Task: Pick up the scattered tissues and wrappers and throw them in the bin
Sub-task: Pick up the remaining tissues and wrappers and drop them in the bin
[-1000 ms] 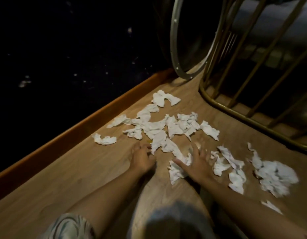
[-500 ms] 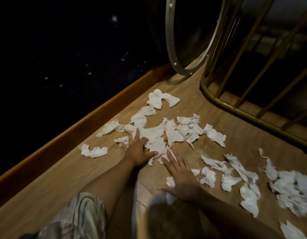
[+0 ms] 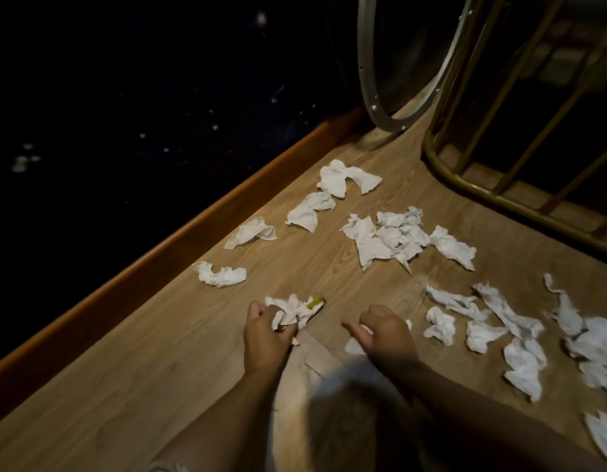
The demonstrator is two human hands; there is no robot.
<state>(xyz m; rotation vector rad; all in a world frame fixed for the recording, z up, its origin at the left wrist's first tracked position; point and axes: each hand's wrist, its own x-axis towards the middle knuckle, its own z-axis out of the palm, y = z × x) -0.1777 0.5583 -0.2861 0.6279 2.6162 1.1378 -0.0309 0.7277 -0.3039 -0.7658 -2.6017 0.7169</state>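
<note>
Several crumpled white tissues lie scattered over the wooden floor (image 3: 179, 352). My left hand (image 3: 266, 332) is shut on a bunch of tissues (image 3: 288, 310) with a yellow-tipped wrapper (image 3: 314, 302) sticking out of it. To its right, my right hand (image 3: 384, 332) is closed around a white tissue (image 3: 355, 347) that shows below its fingers. A cluster of tissues (image 3: 387, 238) lies ahead of both hands. More tissues (image 3: 520, 338) are spread to the right, and single tissues (image 3: 222, 274) lie near the left wall. No bin is recognisable in view.
An orange wooden skirting (image 3: 159, 257) runs diagonally along a dark wall on the left. A round metal hoop (image 3: 380, 110) leans at the back. A brass-coloured railing (image 3: 493, 195) curves across the upper right. My knee (image 3: 343, 420) shows blurred at the bottom.
Both hands have drawn back toward me and closed, from flat on the pile to fists holding tissues. The tissues that lay in front of the left hand are now bunched in it.
</note>
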